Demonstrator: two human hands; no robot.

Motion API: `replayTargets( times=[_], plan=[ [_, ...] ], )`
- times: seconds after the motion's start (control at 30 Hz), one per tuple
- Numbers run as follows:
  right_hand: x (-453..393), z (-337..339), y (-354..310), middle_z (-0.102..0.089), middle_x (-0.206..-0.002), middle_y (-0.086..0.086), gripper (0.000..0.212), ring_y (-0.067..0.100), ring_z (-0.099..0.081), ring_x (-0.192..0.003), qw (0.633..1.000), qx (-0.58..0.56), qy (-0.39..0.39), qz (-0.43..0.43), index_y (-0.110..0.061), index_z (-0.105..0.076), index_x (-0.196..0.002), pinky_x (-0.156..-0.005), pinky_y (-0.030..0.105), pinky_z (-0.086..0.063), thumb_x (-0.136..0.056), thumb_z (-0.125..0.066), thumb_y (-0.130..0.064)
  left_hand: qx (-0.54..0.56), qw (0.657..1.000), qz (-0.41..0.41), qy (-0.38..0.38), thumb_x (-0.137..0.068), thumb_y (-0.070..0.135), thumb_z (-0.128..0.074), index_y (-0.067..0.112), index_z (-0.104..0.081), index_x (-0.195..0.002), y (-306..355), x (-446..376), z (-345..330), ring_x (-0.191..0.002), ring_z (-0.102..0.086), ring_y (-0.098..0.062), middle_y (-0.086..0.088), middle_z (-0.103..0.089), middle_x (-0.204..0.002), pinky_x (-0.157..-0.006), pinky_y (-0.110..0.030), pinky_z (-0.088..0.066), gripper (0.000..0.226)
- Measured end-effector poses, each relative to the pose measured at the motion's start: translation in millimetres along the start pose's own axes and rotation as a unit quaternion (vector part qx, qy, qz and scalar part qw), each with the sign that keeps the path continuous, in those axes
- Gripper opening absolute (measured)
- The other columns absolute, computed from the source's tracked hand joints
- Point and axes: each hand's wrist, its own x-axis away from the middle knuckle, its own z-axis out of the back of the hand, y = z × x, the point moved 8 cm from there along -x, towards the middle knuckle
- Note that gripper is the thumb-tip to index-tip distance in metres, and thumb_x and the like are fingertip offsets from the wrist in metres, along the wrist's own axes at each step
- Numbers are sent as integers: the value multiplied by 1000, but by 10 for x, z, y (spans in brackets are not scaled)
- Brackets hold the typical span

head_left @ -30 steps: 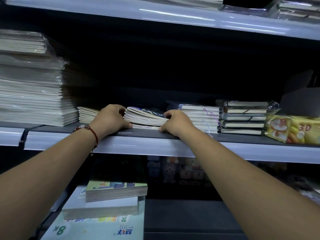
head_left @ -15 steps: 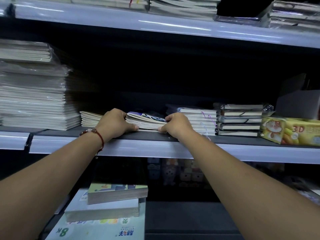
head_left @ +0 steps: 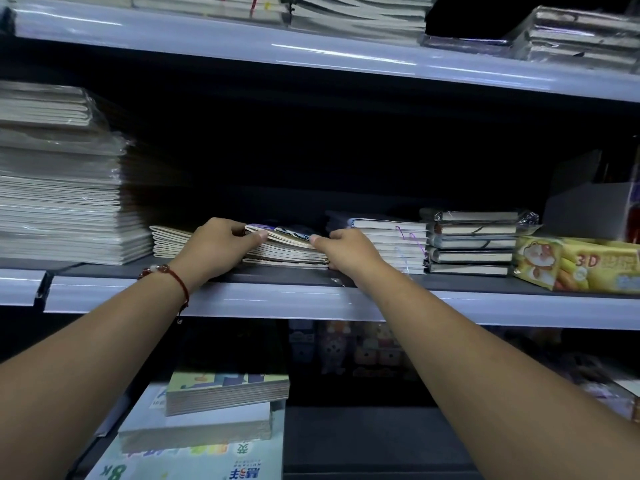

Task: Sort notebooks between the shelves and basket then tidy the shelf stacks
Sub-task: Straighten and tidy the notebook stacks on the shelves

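A small stack of thin notebooks with a blue patterned top cover lies on the middle shelf. My left hand grips its left end, thumb on the upper covers. My right hand grips its right end, thumb on top. Both hands hold the stack between them on the shelf board. A low pile of cream notebooks lies just left of my left hand. A stack of white notebooks sits right behind my right hand.
A tall wrapped stack of notebooks fills the shelf's left end. Dark wrapped notebooks and a yellow 3D pack sit to the right. The upper shelf holds more stacks. Large pads lie on the lower shelf.
Both hands stay on the small stack and have slid slightly along its ends, thumbs now on top. The view has tilted up, showing more of the upper shelf.
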Motion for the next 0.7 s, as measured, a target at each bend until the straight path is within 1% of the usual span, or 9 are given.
replayTargets(
  times=[0.1, 0.17, 0.23, 0.33, 0.4, 0.5, 0.57, 0.67, 0.7],
  plan=[
    [-44, 10, 14, -68, -101, 16, 37, 32, -68, -95, 1000, 0, 17, -6, 0, -68, -110, -91, 42, -54, -94, -63, -33, 1, 1000, 2, 24, -92, 46, -65, 11, -75, -80, 14, 11, 24, -70, -67, -30, -12, -70, -71, -61, -31, -45, 38],
    [-64, 13, 25, -63, -80, 13, 26, 30, -64, -80, 999, 19, 31, -9, -4, -68, -84, -76, 29, -50, -93, -64, -29, -9, 999, 4, 38, -92, 41, -67, 14, -78, -90, 37, 13, 19, -73, -67, -23, -7, -72, -75, -65, -28, -46, 30],
    [-83, 3, 44, -57, -73, 14, 27, 28, -59, -73, 999, 27, 37, -13, -5, -63, -76, -68, 29, -45, -91, -64, -27, -12, 999, 3, 47, -91, 41, -69, 12, -79, -95, 23, -4, 9, -78, -67, -21, -6, -73, -79, -71, -30, -49, 30],
    [-85, 0, 53, -64, -84, 22, 35, 29, -62, -75, 999, 11, 33, -17, 7, -68, -95, -78, 35, -52, -90, -66, -27, -15, 998, 6, 52, -89, 42, -70, 13, -78, -94, -18, 8, 25, -80, -67, -22, -5, -73, -79, -72, -30, -49, 31],
    [-53, 2, 28, -61, -79, 16, 35, 26, -59, -75, 999, 28, 26, -13, 7, -68, -93, -71, 32, -46, -91, -65, -28, -26, 998, 4, 55, -90, 44, -69, 14, -77, -87, -13, 19, 25, -76, -66, -21, -4, -70, -73, -65, -28, -44, 31],
    [27, 15, -42, -70, -107, 18, 38, 32, -65, -100, 998, 59, 26, -1, 5, -68, -110, -84, 36, -50, -94, -62, -29, -76, 995, -11, 66, -93, 46, -62, 17, -71, -76, 106, 96, 32, -72, -61, -24, -4, -64, -65, -56, -28, -37, 35],
    [132, 30, -156, -68, -118, 17, 39, 32, -63, -108, 997, 81, 10, 11, 4, -67, -113, -90, 38, -50, -94, -61, -30, -135, 985, -32, 100, -96, 46, -56, 14, -74, -93, 201, 171, 89, -79, -61, -32, -10, -70, -80, -65, -32, -45, 37],
    [319, 207, -336, -69, -97, 10, 28, 30, -63, -96, 989, 136, -25, 42, -7, -70, -99, -79, 34, -50, -94, -61, -34, -191, 958, -97, 189, -97, 40, -55, 12, -68, -120, 481, 283, 188, -96, -64, -42, -18, -70, -106, -74, -43, -52, 39],
    [397, 352, -381, -70, -97, 9, 27, 29, -64, -94, 984, 168, -18, 60, -10, -71, -104, -79, 34, -51, -94, -61, -34, -186, 952, -137, 203, -97, 39, -56, 12, -65, -126, 646, 326, 162, -98, -64, -42, -18, -69, -111, -76, -45, -53, 41]
  ],
)
